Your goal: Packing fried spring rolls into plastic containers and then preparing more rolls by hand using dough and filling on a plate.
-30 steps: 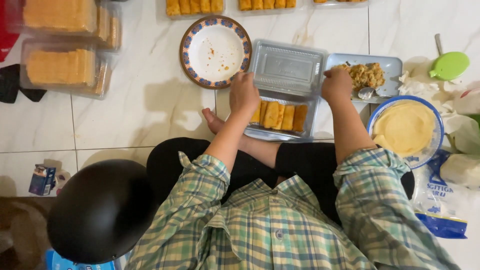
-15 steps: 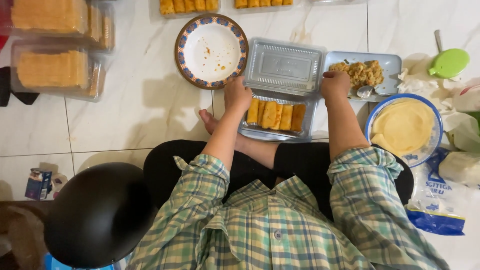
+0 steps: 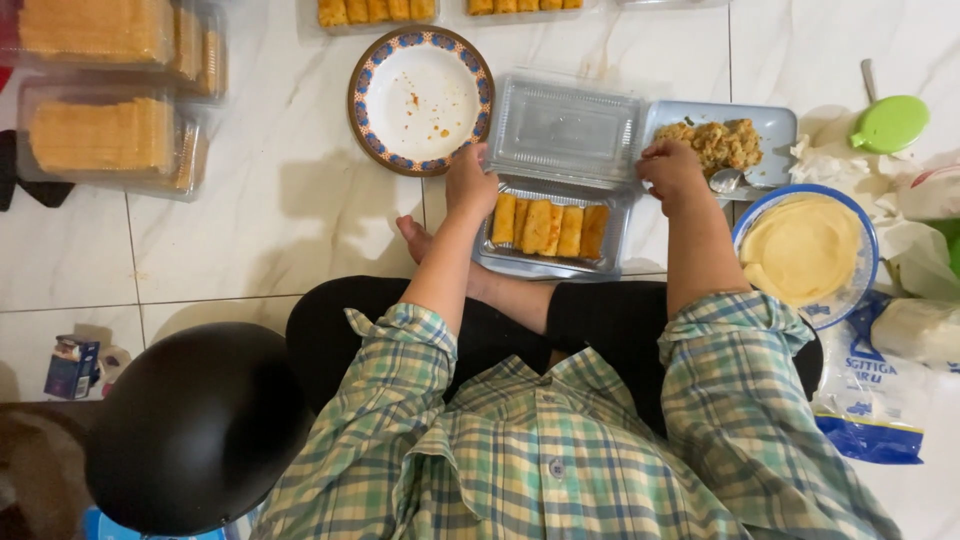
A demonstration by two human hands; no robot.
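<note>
A clear plastic clamshell box [image 3: 548,262] lies open on the white tiled floor in front of my crossed legs. Several golden rolls [image 3: 550,228] lie side by side in it. Its lid [image 3: 565,130] is folded back and lies flat behind it. My left hand [image 3: 470,185] grips the box's left side at the hinge, fingers curled. At the right end of the hinge, my right hand [image 3: 670,170] holds the box the same way.
An empty blue-rimmed plate [image 3: 420,98] sits left of the lid. A tray of filling [image 3: 720,140] with a spoon [image 3: 725,181], a bowl of pale wrappers [image 3: 805,250], a green lid [image 3: 890,122] and a flour bag [image 3: 870,390] lie right. Filled boxes [image 3: 100,130] stack far left. A black round object [image 3: 195,425] sits near left.
Both hands stay at the sides of the box. Only the view has drifted slightly.
</note>
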